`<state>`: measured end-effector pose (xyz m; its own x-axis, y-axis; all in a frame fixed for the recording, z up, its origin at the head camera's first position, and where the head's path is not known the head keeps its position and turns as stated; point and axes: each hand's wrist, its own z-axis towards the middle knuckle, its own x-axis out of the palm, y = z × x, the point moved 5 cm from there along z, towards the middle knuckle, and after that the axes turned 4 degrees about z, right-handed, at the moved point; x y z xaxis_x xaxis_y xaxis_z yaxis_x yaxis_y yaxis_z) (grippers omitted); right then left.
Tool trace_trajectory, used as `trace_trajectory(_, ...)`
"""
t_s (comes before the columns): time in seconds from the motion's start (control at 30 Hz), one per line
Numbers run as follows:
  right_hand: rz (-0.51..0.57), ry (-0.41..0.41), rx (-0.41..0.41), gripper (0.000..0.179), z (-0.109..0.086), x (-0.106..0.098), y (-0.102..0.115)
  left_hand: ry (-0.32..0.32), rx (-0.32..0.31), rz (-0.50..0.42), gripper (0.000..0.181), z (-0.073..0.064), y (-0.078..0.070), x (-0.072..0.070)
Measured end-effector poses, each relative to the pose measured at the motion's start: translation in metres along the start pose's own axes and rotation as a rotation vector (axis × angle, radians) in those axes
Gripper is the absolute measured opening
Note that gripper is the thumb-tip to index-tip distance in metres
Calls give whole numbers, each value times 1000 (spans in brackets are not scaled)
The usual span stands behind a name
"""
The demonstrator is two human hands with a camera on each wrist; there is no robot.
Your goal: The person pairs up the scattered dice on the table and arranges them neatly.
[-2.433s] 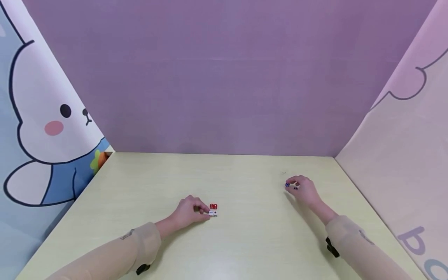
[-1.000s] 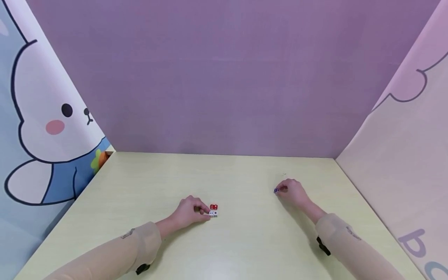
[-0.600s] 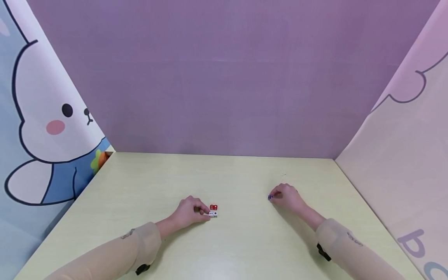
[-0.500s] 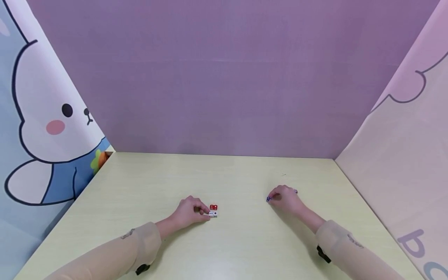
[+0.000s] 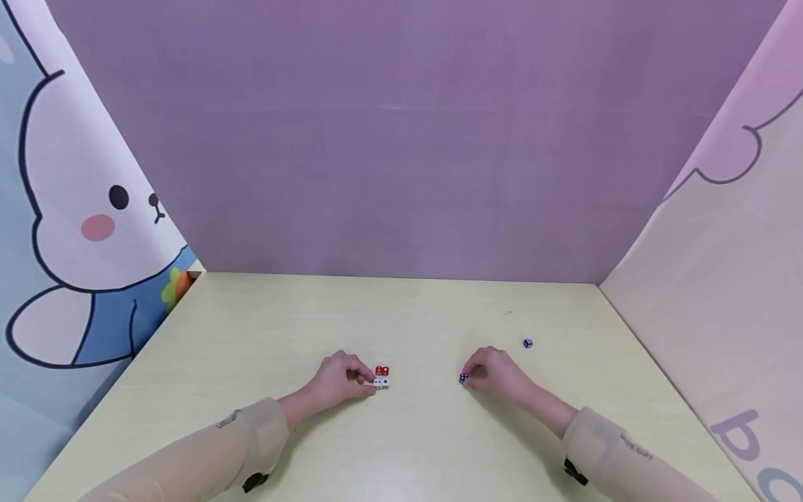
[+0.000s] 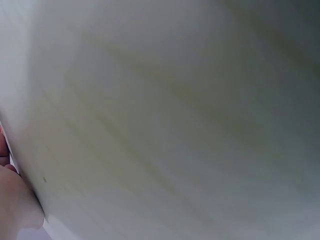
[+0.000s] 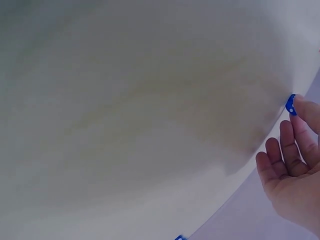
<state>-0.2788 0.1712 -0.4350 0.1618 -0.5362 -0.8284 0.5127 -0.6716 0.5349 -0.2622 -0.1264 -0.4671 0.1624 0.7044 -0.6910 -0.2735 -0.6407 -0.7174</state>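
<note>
Near the middle of the table, two red dice [image 5: 382, 371] show directly above two white dice [image 5: 381, 383] in the head view, as one small block. My left hand [image 5: 341, 380] comes at the block from the left, thumb and index finger pinching the left white die. In the left wrist view only part of that hand [image 6: 19, 202] shows at the edge. To the right, my right hand [image 5: 498, 373] pinches a blue die [image 5: 463, 378] with white pips between thumb and index finger; its other fingers are loosely bent in the right wrist view.
A second blue die [image 5: 528, 343] lies on the pale table [image 5: 414, 446], behind and right of my right hand. A purple panel [image 5: 401, 139] stands along the far edge. Printed panels flank both sides, the left with a cartoon rabbit [image 5: 94, 209].
My right hand has moved left and towards me with the blue die. The other blue die, briefly hidden behind that hand, is in full view again. My left hand stays at the block.
</note>
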Motion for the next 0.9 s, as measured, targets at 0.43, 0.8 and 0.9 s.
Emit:
trace_trajectory(0.43,11,48,-80,13,-3,21,35,-13,10,-46,21,-1,3,-4)
trace_trajectory(0.8,11,105,-103,13,3,39,60,-18,0,-30,24,-14,11,-11)
trace_trajectory(0.9,17,117,-115,13,7,45,68,-13,2,-26,24,-18,10,-10)
